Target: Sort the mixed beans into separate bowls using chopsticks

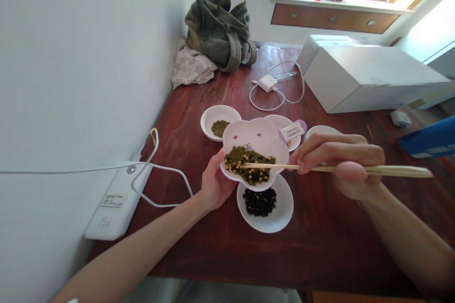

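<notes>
- Head view: the left hand point(215, 184) grips the flower-shaped bowl point(256, 139) of mixed beans point(250, 165), tilted above the dish of black beans point(261, 201) at the desk's point(320, 241) 6 o'clock edge.
- The right hand's point(341, 161) fingers pinch chopsticks point(355, 168), tips in the beans.
- Risk: further tilt could spill beans; round beans may slip from the tips.

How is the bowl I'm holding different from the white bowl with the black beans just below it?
The held bowl has a scalloped, flower-like rim with small printed marks; the black-bean bowl is plain and round. The held bowl is tilted in the left hand, while the black-bean bowl sits flat on the table. The held bowl carries mixed green and yellow beans with the chopsticks reaching in; the other holds only black beans. Both are white and shallow.
</notes>
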{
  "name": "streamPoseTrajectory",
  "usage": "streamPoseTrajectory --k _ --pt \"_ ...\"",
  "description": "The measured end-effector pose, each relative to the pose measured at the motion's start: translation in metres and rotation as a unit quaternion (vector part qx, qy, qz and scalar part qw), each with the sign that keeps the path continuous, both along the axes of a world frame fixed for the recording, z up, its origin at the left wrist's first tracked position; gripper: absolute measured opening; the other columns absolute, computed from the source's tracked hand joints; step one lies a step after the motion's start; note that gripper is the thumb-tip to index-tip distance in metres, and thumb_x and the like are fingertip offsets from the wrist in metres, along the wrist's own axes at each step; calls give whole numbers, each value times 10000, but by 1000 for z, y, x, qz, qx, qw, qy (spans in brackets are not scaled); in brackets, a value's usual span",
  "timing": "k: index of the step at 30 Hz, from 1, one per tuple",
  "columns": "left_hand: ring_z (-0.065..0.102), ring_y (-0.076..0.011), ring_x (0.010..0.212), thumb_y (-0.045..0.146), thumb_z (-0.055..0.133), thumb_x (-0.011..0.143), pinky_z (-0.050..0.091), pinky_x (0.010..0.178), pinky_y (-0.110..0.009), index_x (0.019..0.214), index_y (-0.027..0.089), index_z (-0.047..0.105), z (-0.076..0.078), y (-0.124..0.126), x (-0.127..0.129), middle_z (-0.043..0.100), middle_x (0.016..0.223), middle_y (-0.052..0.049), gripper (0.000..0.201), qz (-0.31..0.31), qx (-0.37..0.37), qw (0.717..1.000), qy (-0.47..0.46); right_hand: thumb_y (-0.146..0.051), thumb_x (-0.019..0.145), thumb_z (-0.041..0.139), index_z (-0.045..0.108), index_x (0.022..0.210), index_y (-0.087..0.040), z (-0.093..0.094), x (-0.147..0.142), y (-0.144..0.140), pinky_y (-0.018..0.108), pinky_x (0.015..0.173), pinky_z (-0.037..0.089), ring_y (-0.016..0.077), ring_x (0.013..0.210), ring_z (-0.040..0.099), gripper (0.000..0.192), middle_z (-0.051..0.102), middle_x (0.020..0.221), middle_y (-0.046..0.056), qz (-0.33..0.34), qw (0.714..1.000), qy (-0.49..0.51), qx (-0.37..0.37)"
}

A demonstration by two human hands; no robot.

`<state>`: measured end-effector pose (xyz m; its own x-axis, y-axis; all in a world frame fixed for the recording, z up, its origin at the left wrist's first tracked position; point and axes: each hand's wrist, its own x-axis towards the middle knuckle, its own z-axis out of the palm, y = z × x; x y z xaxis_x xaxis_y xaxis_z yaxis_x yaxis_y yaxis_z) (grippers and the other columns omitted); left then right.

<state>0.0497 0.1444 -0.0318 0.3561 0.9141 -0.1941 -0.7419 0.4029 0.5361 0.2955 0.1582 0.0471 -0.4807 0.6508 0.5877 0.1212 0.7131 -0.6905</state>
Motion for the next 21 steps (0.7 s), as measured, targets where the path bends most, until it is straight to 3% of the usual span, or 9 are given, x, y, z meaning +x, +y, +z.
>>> streamPoseTrajectory --k 9,14,21 --pt "618 -400 1320 484 717 854 457 1146 -534 1242 146 731 -2 -1 -1 768 1244 -118 515 6 -21 1000 17 -556 1051 472 823 881 -210 0 1 0 334 581 539 220 748 733 521 780 870 118 4 1000 -5 -8" --pt "622 -404 1312 501 753 829 444 1163 -540 1142 130 762 -1 1 0 781 1203 -129 486 2 -27 999 20 -561 1049 473 828 889 -190 -2 1 2 325 600 553 214 741 736 538 776 866 125 18 1000 -8 -14" --pt "604 -402 1339 469 749 840 420 1188 -546 1241 133 726 1 0 -1 766 1250 -128 524 1 -29 1000 7 -567 1052 465 827 892 -186 -4 3 3 315 641 570 211 763 747 550 778 883 128 23 999 -14 -19"
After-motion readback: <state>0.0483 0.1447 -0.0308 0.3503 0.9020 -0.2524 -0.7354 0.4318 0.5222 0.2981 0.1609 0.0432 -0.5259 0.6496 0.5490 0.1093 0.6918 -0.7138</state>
